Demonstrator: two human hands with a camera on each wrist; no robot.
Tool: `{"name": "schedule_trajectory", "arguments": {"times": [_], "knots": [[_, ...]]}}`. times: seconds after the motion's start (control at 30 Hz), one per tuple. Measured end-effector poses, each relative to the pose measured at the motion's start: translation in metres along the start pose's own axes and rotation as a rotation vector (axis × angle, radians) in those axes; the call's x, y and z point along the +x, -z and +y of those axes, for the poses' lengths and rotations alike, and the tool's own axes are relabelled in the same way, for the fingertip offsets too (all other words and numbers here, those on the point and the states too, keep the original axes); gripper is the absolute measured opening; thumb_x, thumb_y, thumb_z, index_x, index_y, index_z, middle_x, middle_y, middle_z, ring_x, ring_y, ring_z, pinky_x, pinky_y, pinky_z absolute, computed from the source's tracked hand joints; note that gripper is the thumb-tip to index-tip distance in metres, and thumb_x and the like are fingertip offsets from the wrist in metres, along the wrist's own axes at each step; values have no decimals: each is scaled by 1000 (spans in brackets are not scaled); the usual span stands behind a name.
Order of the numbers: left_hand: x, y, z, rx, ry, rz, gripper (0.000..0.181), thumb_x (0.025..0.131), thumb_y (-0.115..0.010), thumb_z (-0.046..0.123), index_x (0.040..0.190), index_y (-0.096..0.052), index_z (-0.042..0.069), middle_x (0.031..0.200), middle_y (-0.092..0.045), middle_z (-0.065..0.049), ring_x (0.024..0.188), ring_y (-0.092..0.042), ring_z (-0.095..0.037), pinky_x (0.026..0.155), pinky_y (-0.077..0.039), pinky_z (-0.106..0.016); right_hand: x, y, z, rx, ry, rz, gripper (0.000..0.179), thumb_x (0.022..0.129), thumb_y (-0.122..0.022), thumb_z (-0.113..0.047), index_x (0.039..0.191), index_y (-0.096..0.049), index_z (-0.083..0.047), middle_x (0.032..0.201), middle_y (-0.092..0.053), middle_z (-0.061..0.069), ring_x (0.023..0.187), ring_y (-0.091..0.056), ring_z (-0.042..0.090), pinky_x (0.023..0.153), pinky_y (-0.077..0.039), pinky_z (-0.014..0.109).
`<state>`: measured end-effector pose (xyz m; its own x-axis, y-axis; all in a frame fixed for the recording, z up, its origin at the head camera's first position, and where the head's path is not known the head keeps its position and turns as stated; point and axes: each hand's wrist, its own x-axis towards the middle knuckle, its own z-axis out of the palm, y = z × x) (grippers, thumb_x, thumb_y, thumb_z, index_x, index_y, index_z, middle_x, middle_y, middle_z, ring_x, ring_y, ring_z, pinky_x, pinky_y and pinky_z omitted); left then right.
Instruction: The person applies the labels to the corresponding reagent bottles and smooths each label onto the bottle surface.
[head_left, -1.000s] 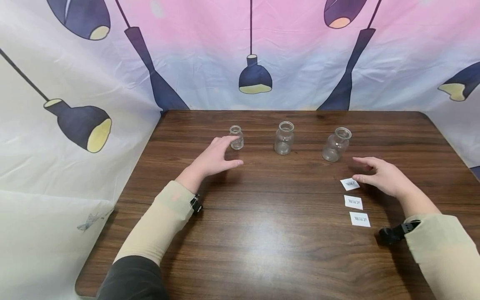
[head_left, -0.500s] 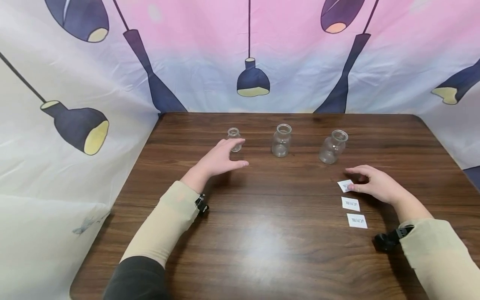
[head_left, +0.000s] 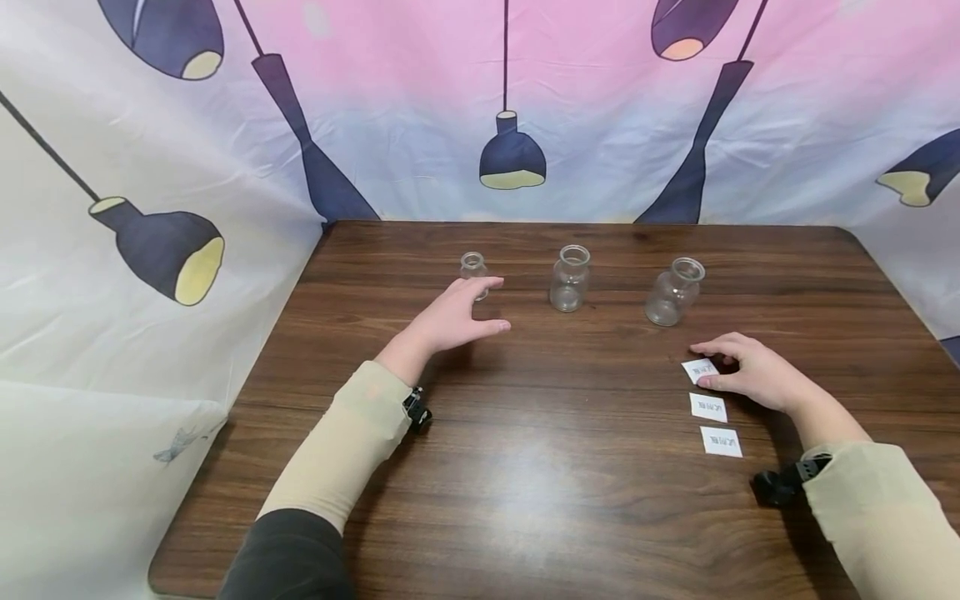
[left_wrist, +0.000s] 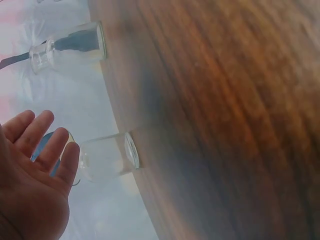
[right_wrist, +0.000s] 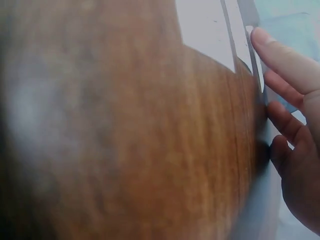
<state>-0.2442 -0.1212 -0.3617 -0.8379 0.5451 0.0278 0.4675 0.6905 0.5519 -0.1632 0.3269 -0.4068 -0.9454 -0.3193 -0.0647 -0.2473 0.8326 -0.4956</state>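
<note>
Three clear glass jars stand in a row on the table: a small jar point(head_left: 472, 263) at left, a larger middle jar point(head_left: 570, 283) and a right jar point(head_left: 672, 293). My left hand point(head_left: 448, 317) hovers in front of the small jar, partly hiding it, with fingers extended and nothing held. Its spread fingers also show in the left wrist view. Three white paper labels with dark print lie in a column at right: a far label point(head_left: 697, 369), a middle label point(head_left: 708, 407) and a near label point(head_left: 722, 442). My right hand point(head_left: 761, 373) has its thumb on the far label, which lies flat; the fingers reach past it.
The brown wood table point(head_left: 525, 467) has a fabric backdrop point(head_left: 420, 150) with printed lamps along its far edge and left side. A black wrist camera point(head_left: 776, 487) sits low beside the near label.
My left hand has drifted right, covering more of the small jar. My right hand has come down and nearer, bringing its thumb onto the far label. Jars and labels keep their places.
</note>
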Motion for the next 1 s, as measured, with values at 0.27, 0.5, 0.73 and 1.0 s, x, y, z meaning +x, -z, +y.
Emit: {"name": "schedule_trajectory", "arguments": {"times": [0.27,0.5,0.73,1.0], "knots": [[-1,-3,1,0,-18,-3,70,88,-61,46,143,-37,10,144,-40,-5,135,-27,-25,108,-25,-42,2,-1,-1,-26,16,1,47,82,-71,-41,114,-66,-7,112,-54,15,106,-47,34,85,-36,54],[-1,-8,2,9,-7,-14,70,88,-60,48,143,-37,12,144,-40,-5,136,-26,-25,108,-25,-42,4,-1,-5,-13,6,7,39,81,-72,-40,105,-67,-9,108,-56,13,100,-48,30,83,-37,50],[0,-15,5,-3,-14,-28,71,88,-60,48,143,-37,11,145,-38,-6,137,-24,-26,110,-21,-41,4,-5,-6,-29,-1,43,36,81,-72,-41,100,-67,-11,98,-55,5,84,-47,21,72,-38,38],[6,-22,11,-2,-43,-40,71,87,-63,46,143,-38,10,145,-39,-5,135,-29,-22,108,-25,-39,9,-10,-8,-51,51,115,29,84,-70,-37,100,-67,-14,88,-56,0,76,-47,17,67,-38,34]]}}
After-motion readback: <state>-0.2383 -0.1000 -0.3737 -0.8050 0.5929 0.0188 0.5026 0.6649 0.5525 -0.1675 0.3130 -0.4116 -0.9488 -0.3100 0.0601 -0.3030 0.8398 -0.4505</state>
